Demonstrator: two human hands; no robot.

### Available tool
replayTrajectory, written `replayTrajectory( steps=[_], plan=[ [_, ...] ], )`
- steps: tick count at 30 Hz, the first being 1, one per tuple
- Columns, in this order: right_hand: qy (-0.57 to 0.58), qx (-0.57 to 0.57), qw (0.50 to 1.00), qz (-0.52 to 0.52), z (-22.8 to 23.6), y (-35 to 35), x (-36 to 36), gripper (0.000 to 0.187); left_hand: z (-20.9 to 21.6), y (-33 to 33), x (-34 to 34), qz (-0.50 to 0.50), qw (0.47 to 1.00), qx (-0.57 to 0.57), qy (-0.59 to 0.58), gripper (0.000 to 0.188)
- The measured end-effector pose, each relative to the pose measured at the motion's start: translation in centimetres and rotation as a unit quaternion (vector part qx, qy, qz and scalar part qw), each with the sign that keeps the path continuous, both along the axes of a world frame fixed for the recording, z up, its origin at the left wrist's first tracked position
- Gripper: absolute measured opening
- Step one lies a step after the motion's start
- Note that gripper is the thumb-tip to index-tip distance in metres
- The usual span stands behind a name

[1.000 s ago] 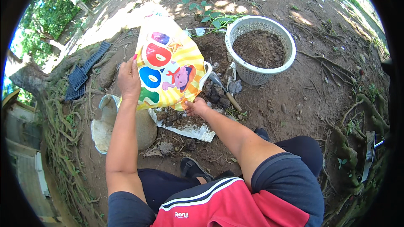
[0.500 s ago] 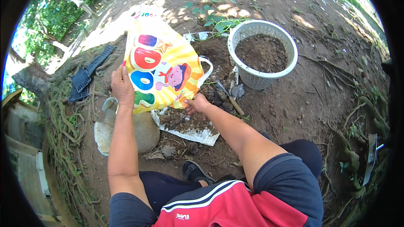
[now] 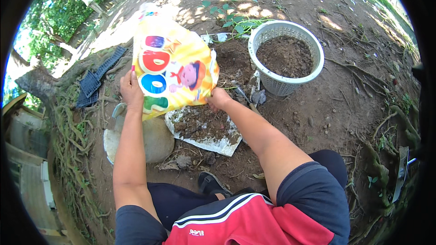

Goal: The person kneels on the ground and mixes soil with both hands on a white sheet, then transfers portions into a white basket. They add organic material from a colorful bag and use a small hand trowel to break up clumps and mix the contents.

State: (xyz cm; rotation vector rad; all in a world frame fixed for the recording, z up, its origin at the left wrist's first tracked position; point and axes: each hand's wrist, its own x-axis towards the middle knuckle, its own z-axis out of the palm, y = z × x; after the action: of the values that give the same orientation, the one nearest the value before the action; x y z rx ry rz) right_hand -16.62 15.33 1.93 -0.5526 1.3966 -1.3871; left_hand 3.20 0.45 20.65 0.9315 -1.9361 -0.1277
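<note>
A yellow and white plastic bag [image 3: 154,95] with bold coloured lettering and a cartoon figure is stretched out in front of me. My left hand [image 3: 131,91] grips its left edge, fingers mostly behind the plastic. At its lower right edge, my right hand [image 3: 219,99] pinches the plastic. Beneath the bag, dark soil [image 3: 206,124] lies on a torn white sack [image 3: 222,146]. Just past my right hand is a small wooden-handled hand tool [image 3: 245,96], its handle partly covered by my forearm.
A pale plastic basket [image 3: 286,80] with soil inside stands right of the sack. Green plant cuttings [image 3: 245,26] lie behind it. To the left are a worn pale container [image 3: 156,140], black plastic mesh trays [image 3: 91,84] and exposed tree roots [image 3: 75,154].
My right hand has shifted slightly up and right with the bag's edge. The bag's white handle on the right no longer shows, and its printed face looks more blurred.
</note>
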Motion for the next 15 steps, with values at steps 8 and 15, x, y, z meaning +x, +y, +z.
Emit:
replayTrajectory(
  steps=[8, 15],
  plan=[
    [0.054, 0.048, 0.996, 0.052, 0.8, -0.3, -0.4, 0.013, -1.4, -2.7, 1.4, 0.000, 0.994, 0.045, 0.102, 0.027],
    [0.158, 0.062, 0.985, 0.034, -1.5, -0.6, 0.0, 0.018, -1.9, -1.4, 1.7, 0.030, 0.996, 0.047, 0.066, 0.025]
  ],
)
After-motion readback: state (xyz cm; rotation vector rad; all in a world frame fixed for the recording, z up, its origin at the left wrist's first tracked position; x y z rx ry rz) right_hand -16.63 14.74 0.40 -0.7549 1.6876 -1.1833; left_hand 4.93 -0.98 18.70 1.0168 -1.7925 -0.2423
